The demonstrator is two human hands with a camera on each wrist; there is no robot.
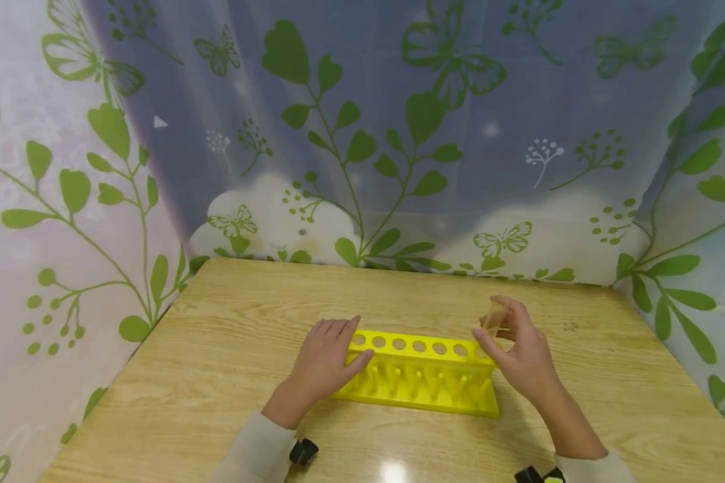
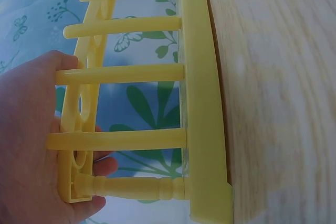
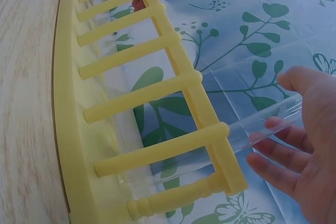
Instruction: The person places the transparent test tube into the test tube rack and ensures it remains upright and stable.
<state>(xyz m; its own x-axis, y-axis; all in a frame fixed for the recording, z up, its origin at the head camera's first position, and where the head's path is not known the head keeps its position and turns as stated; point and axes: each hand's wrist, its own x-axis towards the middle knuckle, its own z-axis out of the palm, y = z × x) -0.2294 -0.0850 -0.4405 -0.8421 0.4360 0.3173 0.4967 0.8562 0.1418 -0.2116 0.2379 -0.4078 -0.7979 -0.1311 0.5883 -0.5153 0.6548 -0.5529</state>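
Observation:
A yellow test tube rack [image 1: 419, 345] stands on the table, with a row of round holes along its top and upright pegs below. My left hand [image 1: 329, 355] grips its left end, thumb on the near side and fingers over the far side. At the right end, my right hand [image 1: 522, 349] holds a clear test tube [image 1: 494, 318] near its top, thumb and fingers on either side of it. Seen from the right wrist, the tube [image 3: 239, 135] slants down through the rack's end hole, its lower part reaching near the base behind the pegs.
The wood-grain table [image 1: 248, 295] reaches back to a curtain [image 1: 362, 134] printed with leaves and butterflies, which also closes off both sides. Black wrist straps show at the left sleeve [image 1: 254, 446] and the right sleeve [image 1: 598, 467].

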